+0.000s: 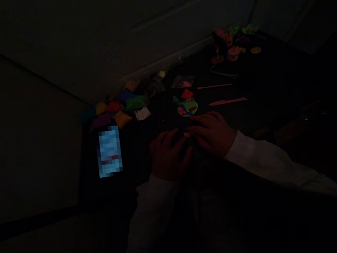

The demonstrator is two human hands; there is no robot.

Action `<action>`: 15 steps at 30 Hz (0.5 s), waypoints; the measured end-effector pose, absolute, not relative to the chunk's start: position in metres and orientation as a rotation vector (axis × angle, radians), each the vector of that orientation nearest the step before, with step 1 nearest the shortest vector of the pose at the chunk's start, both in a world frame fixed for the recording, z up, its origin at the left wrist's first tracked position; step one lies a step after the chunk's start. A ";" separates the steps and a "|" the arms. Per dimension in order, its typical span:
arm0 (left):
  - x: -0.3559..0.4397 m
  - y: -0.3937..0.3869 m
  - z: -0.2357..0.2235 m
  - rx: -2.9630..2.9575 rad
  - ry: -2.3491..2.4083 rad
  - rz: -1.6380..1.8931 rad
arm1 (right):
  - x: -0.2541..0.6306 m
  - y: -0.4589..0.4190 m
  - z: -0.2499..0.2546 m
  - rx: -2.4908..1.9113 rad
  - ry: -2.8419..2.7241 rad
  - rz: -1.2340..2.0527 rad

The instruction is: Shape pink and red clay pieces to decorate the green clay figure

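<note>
The scene is very dark. A small pink piece of modelling clay [188, 134] is between the fingertips of my two hands, low over the black table. My left hand [170, 154] has curled fingers, with fingertips at the clay's left side. From the right, my right hand [213, 133] meets the same piece with bent fingers. Just beyond them lies a round green clay base [191, 108] bearing small coloured shapes, with a red cone-shaped piece [187, 93] at its far side. The fingers partly hide the pink clay.
Several coloured clay packets [135, 102] lie at the back left, near a lit phone [109, 151] with a blurred screen. A pink knife-shaped tool [228, 101] and a thin pink stick [214, 86] lie at right. Clay figures [233, 53] stand at the far right by the wall.
</note>
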State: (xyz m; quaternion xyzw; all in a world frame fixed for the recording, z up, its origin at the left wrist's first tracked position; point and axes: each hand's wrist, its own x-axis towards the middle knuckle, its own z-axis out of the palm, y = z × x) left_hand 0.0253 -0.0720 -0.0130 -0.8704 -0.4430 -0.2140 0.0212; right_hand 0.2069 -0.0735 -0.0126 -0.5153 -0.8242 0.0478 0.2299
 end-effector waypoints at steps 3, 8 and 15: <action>0.026 -0.072 -0.013 -2.700 -1.376 -0.655 | 0.207 -0.074 -0.013 -1.431 -2.253 0.130; 0.027 -0.073 -0.014 -2.711 -1.377 -0.648 | 0.208 -0.074 -0.013 -1.463 -2.235 0.127; 0.028 -0.072 -0.014 -2.704 -1.371 -0.646 | 0.208 -0.074 -0.013 -1.495 -2.228 0.122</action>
